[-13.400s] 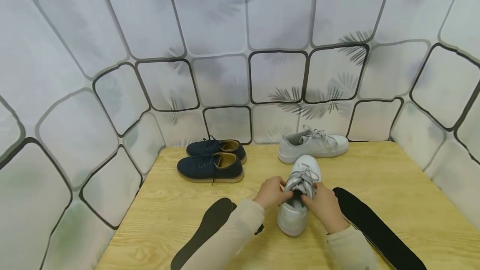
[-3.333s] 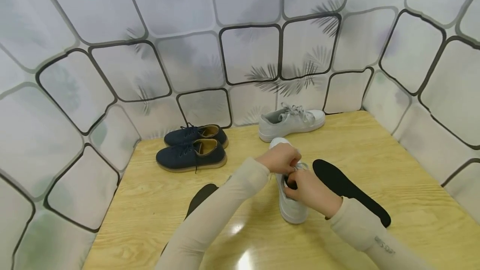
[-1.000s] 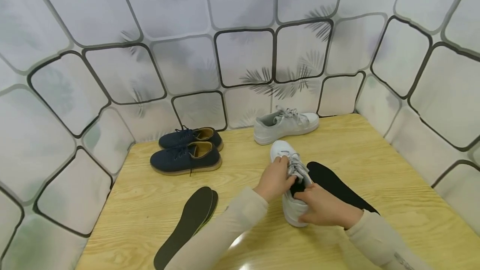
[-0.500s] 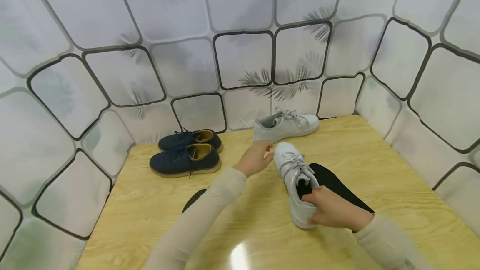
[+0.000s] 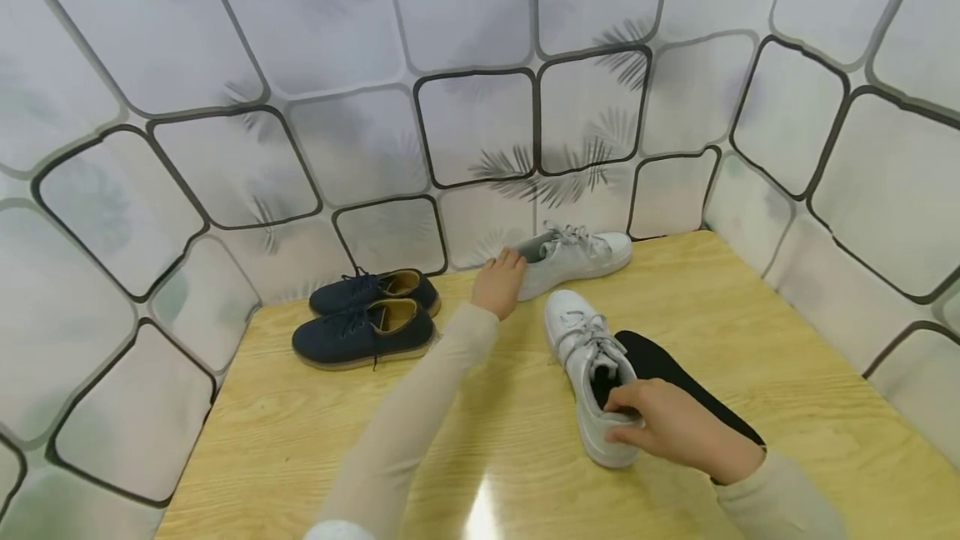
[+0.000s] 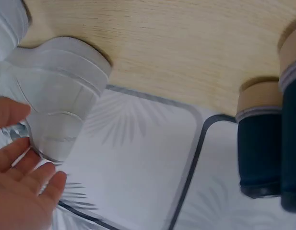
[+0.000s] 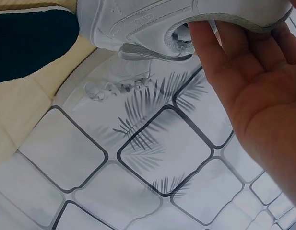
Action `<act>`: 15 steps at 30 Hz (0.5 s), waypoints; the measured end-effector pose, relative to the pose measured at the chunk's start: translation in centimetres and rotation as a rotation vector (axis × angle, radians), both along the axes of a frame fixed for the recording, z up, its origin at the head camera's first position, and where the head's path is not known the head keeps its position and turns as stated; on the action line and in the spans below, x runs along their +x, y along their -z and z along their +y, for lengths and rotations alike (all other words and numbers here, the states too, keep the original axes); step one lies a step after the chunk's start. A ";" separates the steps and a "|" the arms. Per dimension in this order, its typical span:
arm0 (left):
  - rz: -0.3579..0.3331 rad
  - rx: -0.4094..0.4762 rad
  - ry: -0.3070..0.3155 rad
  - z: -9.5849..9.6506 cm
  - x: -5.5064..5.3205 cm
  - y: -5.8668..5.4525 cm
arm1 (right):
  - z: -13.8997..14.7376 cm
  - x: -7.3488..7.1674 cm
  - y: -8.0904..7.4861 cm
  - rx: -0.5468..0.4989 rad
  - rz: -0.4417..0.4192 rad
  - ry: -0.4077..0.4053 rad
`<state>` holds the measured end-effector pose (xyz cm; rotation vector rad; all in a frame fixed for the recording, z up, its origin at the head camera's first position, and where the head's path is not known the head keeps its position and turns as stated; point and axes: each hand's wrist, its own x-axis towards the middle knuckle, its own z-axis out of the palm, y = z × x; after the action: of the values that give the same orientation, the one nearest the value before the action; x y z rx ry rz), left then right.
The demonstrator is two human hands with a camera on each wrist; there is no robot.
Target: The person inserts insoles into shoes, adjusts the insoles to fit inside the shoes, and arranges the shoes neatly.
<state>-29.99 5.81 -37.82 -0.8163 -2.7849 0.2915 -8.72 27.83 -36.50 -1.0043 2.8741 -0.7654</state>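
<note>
My right hand (image 5: 663, 423) grips the heel collar of the nearer white sneaker (image 5: 573, 323), fingers inside its opening. Black lining or insole shows within the shoe, and its loose laces lie over the tongue. At the back, my left hand (image 5: 498, 282) reaches the heel of the other white sneaker (image 5: 585, 259). In the left wrist view the left thumb and fingers (image 6: 54, 184) are spread apart by that heel. A black insole (image 5: 690, 382) lies right of the nearer sneaker, partly behind my right hand.
Two navy lace-up shoes (image 5: 363, 336) stand side by side at the back left of the wooden table (image 5: 247, 432). A patterned cloth (image 5: 472, 132) rises behind and beside the table. My left sleeve (image 5: 405, 423) crosses the table's middle.
Both hands were working at the nearer sneaker's opening and laces; the left has let go and moved back to the far sneaker's heel. The right stays on the nearer shoe. Insoles at left are now hidden.
</note>
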 end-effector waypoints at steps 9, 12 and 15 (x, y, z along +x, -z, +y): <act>0.137 -0.046 0.012 -0.8 0.7 0.5 | 0.1 0.1 0.2 -0.006 0.023 0.023; 0.136 -0.018 0.029 -1.4 1.2 0.8 | 0.3 0.1 0.3 -0.015 0.020 0.023; 0.125 0.017 0.028 -2.0 1.8 1.3 | 0.3 0.0 0.3 -0.016 0.020 0.024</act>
<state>-28.19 3.80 -39.09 -0.8041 -2.6544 0.3019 -8.70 28.14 -36.77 -0.9864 2.9063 -0.7851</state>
